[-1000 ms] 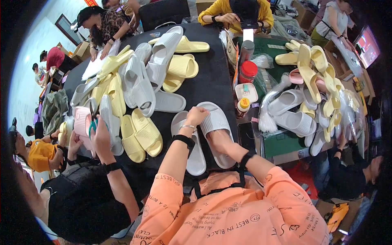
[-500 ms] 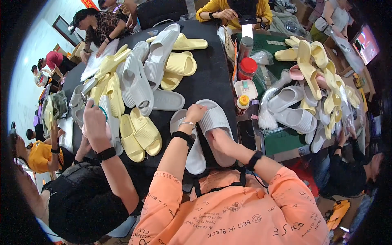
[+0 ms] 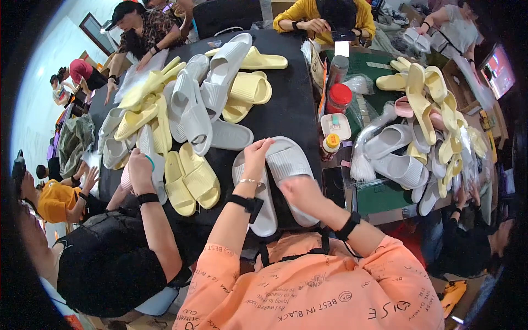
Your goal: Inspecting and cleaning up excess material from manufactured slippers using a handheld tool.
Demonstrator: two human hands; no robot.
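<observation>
A black counter (image 3: 286, 104) fills the middle, its near edge running in front of the person. On its left half lies a large pile of grey and yellow slippers (image 3: 188, 110). A green mat (image 3: 379, 195) adjoins on the right, carrying a second heap of slippers (image 3: 421, 104), mostly yellow and grey with some pink.

At the counter's near edge, toward its right side, lies the grey slipper being handled (image 3: 289, 159), sole down, toe toward the far edge. Its mate, another grey slipper (image 3: 264, 212), lies just to its left, partly covered by the left forearm. Further left is a yellow pair (image 3: 201, 176).

The left hand (image 3: 256, 157) pinches the slipper's toe edge. The right hand (image 3: 302, 195), blurred, is curled over the foot opening behind the ribbed strap; whether it grips anything cannot be told. Half a second ago its fingers reached into that opening; now they are bunched higher, so the work inside seems paused or done, with the slipper steadied at the toe.

Smaller things line the counter's right edge: a red-lidded jar (image 3: 339, 96) and, nearer, a yellow-capped bottle (image 3: 330, 144).
</observation>
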